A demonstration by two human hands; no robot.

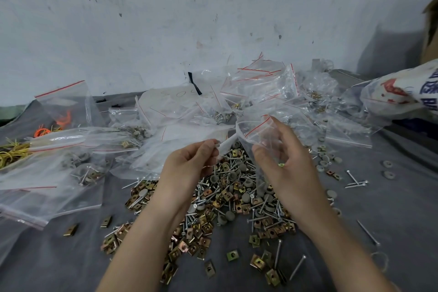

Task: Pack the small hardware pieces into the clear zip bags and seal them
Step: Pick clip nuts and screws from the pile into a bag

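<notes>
A clear zip bag with a red strip along its mouth hangs above the grey cloth. My right hand holds it, thumb and fingers curled around the film, with a small brass clip inside near the palm. My left hand pinches the bag's left edge between thumb and fingertips. Below both hands lies a heap of loose hardware: brass clip nuts, silver screws and grey round caps.
Filled and empty zip bags pile up behind the hands and at the left. Yellow and orange rubber bands lie far left. A printed sack sits at the right. Stray screws and clips dot the cloth.
</notes>
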